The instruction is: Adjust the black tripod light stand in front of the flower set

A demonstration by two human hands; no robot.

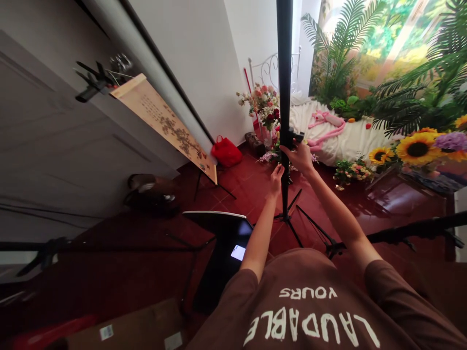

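A tall black light stand [285,97] rises upright in front of me, its tripod legs [288,221] spread on the floor. My right hand [301,155] is closed around the pole's right side, just under a black clamp knob [296,136]; its thumb lies across the pole. Close by on the left and slightly lower, my left hand [277,179] is closed, with fingers curled together against the pole's left edge. Whatever may be between those fingers is hidden.
At left, a painted scroll [166,121] hangs from a clamped stand near a red bag [226,151]. A phone [238,252] lies on a black surface by my left arm. Artificial sunflowers [418,148] and a pink plush toy [330,121] are at right. Another black stand [408,231] crosses lower right.
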